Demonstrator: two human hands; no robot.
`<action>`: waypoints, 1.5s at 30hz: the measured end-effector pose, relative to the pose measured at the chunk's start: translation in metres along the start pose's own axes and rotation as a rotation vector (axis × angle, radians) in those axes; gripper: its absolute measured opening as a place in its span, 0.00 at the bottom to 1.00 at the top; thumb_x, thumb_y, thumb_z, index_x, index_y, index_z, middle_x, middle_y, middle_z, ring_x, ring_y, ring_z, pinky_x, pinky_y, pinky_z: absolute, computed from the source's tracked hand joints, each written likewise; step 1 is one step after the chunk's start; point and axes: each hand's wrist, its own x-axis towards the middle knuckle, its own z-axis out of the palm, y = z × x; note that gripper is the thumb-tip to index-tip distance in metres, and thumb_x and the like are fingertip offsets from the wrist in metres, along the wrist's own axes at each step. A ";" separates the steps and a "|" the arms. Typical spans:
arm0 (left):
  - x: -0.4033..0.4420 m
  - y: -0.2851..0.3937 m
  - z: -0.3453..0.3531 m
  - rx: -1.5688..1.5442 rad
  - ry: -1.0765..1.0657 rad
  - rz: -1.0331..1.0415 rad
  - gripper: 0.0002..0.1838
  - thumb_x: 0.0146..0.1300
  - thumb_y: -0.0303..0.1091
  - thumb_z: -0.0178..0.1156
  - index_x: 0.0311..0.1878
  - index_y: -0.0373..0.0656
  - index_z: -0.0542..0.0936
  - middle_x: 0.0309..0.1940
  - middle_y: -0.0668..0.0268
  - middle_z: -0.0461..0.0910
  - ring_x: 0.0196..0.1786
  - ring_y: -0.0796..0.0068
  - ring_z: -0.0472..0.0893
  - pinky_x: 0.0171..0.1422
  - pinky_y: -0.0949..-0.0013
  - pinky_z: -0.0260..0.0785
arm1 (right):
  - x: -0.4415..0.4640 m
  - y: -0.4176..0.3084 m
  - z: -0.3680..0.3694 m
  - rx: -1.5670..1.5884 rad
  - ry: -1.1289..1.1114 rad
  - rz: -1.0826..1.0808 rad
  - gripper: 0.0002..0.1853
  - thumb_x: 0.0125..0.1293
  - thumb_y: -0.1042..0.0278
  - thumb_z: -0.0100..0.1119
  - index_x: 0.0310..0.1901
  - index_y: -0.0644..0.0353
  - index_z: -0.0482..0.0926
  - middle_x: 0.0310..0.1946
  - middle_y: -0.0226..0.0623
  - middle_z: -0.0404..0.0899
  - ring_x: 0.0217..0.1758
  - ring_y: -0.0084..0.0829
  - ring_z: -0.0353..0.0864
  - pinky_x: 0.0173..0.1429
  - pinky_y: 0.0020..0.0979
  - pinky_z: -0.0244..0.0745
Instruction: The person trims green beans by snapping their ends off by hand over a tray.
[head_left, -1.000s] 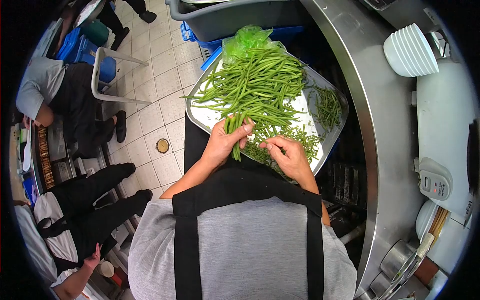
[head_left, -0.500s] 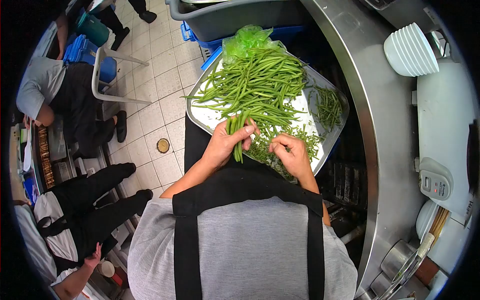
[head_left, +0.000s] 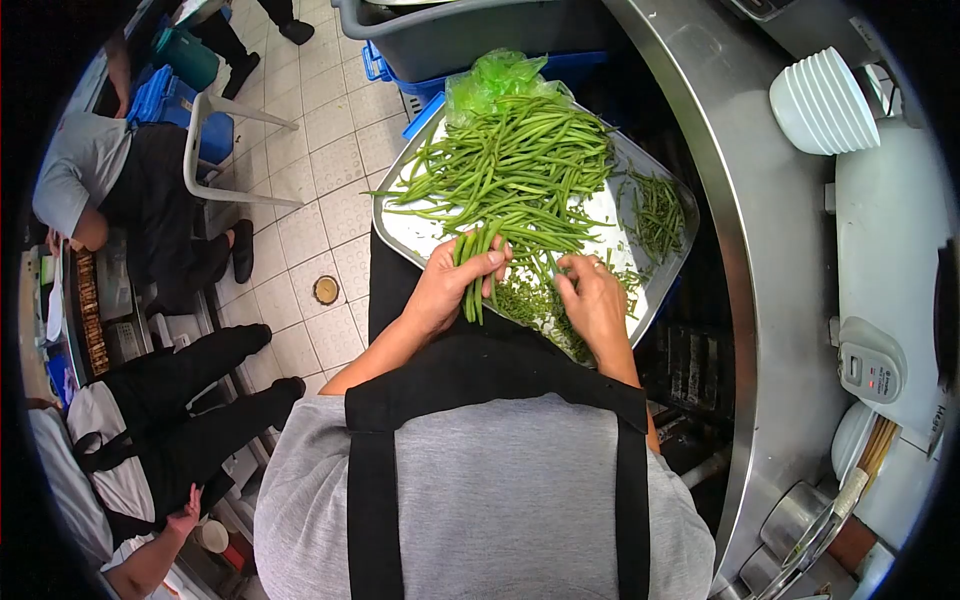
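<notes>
My left hand (head_left: 438, 292) is closed around a small bunch of green beans (head_left: 473, 285), which sticks out above and below the fingers. To its right, my right hand (head_left: 597, 305) has its thumb and forefinger brought together at the end of a green bean (head_left: 551, 263). Both hands are over the near part of a metal tray (head_left: 600, 208). A big pile of long green beans (head_left: 510, 165) covers its far side. Short cut-off bean bits (head_left: 535, 305) lie beneath my hands, and darker thin pieces (head_left: 657, 215) fill the right corner.
A green plastic bag (head_left: 495, 82) lies behind the pile. Beyond it stands a grey tub (head_left: 480, 40). The steel counter (head_left: 720, 130) curves along my right, with stacked white bowls (head_left: 822, 103). Several people are on the left, near a white stool (head_left: 200, 150).
My right hand has shifted slightly up and right and turned, its fingers now pointing at the pile's near edge. The left hand and its bunch have barely moved.
</notes>
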 end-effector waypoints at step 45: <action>0.004 -0.018 -0.002 0.699 -0.211 0.028 0.13 0.61 0.35 0.65 0.43 0.35 0.81 0.28 0.67 0.78 0.34 0.82 0.73 0.41 0.73 0.68 | -0.005 -0.038 -0.047 0.156 -0.024 -0.323 0.03 0.58 0.75 0.61 0.34 0.63 0.80 0.24 0.38 0.76 0.27 0.38 0.76 0.34 0.34 0.69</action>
